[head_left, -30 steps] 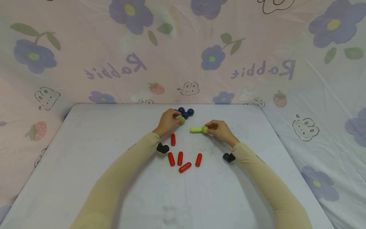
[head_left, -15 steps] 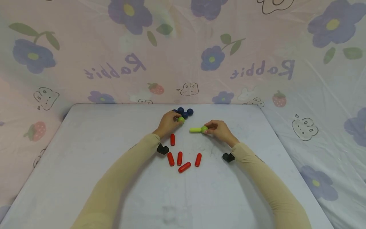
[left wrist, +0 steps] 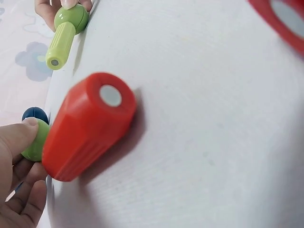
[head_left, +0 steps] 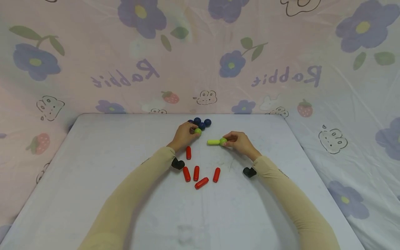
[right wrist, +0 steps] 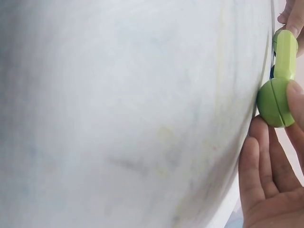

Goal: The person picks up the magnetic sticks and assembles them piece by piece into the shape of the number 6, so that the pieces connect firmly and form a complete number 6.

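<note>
My left hand [head_left: 183,135] pinches a green ball [head_left: 198,132] between thumb and fingers, just in front of a cluster of dark blue balls [head_left: 202,126]. To the right, my right hand [head_left: 240,143] pinches another green ball [head_left: 223,141]. A yellow-green rod [head_left: 213,142] sticks out of that ball toward the left hand, its free end apart from the other green ball. The left wrist view shows a round grey spot on this rod's end [left wrist: 55,62]. Close to that camera lies a red rod [left wrist: 90,126] with a pale disc in its end.
Several red rods lie on the white table [head_left: 162,215] nearer the body, among them one slanted rod [head_left: 201,183] and one further right [head_left: 216,174]. A black wrist mount [head_left: 178,163] hangs under the left sleeve, another [head_left: 249,172] under the right. A patterned curtain [head_left: 193,80] stands behind the table.
The left hand's fingers have dipped slightly, and more of a blue ball shows behind them. The right hand keeps its place with the ball and rod.
</note>
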A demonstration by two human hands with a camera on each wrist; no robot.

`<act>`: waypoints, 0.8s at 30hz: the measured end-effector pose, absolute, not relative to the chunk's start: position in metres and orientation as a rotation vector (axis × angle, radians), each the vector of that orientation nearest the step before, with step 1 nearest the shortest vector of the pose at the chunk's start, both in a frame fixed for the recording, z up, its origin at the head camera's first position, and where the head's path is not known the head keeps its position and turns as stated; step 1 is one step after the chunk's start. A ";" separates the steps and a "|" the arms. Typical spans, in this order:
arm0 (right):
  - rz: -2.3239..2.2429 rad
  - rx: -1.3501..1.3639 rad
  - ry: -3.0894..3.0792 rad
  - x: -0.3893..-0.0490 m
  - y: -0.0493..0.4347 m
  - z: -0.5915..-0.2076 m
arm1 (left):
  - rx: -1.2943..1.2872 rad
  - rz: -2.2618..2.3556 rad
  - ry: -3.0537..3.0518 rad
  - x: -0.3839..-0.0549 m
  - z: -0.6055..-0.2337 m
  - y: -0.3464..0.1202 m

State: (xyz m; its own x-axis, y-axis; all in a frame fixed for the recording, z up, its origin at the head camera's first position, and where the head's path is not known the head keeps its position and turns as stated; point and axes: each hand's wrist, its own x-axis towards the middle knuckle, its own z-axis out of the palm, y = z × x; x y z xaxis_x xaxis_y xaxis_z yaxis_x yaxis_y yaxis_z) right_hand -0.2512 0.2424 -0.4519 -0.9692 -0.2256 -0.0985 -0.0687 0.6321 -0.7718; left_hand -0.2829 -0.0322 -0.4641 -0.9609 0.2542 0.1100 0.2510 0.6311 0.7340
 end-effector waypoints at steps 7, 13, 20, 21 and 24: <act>-1.264 -0.242 2.661 -0.251 0.242 -0.452 | 0.450 1.310 2.798 -0.281 -0.467 -0.035; -1.264 -0.242 2.663 -0.251 0.243 -0.453 | 0.541 1.307 2.781 -0.274 -0.465 -0.038; -1.257 -0.225 2.661 -0.251 0.243 -0.452 | 0.659 1.278 2.736 -0.264 -0.458 -0.036; -1.256 -0.224 2.661 -0.251 0.243 -0.452 | 0.665 1.273 2.733 -0.263 -0.458 -0.036; -1.250 -0.223 2.661 -0.251 0.242 -0.452 | 0.687 1.265 2.720 -0.261 -0.461 -0.035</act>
